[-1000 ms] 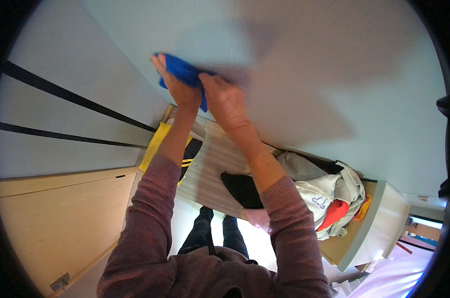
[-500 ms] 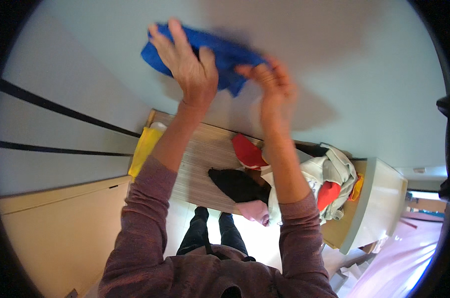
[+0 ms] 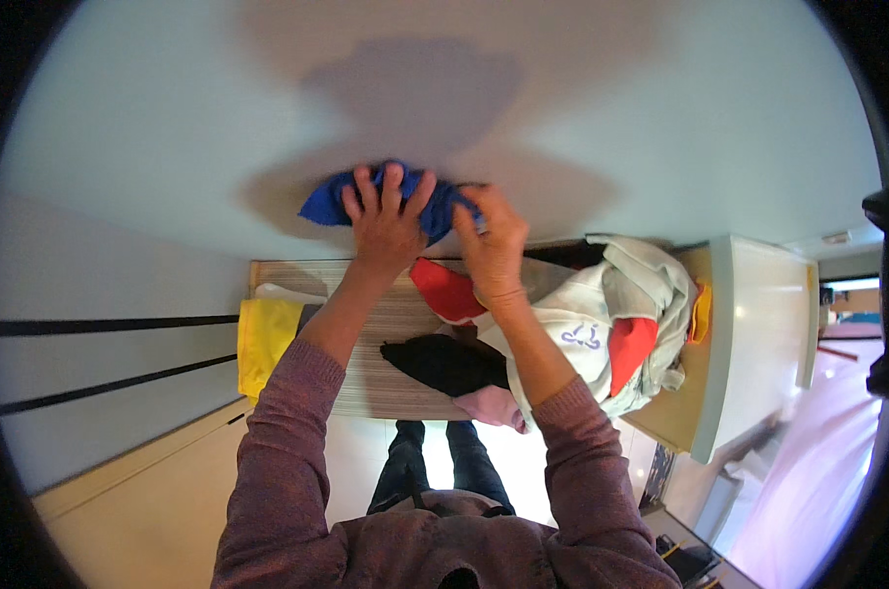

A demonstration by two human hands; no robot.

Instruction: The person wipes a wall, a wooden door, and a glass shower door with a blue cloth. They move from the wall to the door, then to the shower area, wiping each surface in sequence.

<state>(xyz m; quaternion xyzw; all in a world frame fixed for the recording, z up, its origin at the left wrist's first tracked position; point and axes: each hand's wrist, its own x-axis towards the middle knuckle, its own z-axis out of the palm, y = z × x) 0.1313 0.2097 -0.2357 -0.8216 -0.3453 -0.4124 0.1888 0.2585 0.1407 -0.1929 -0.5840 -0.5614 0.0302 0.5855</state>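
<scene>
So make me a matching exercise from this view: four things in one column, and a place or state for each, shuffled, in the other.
Things:
1. Blue cloth
2. Yellow cloth
3. Black cloth
4. Left hand

Places or states:
A. Next to the pink cloth
B. Fingers spread
C. At the left end of the wood-grain surface
D. Bunched against the pale wall

Right pairs: 1-D, 2-C, 3-A, 4-B
</scene>
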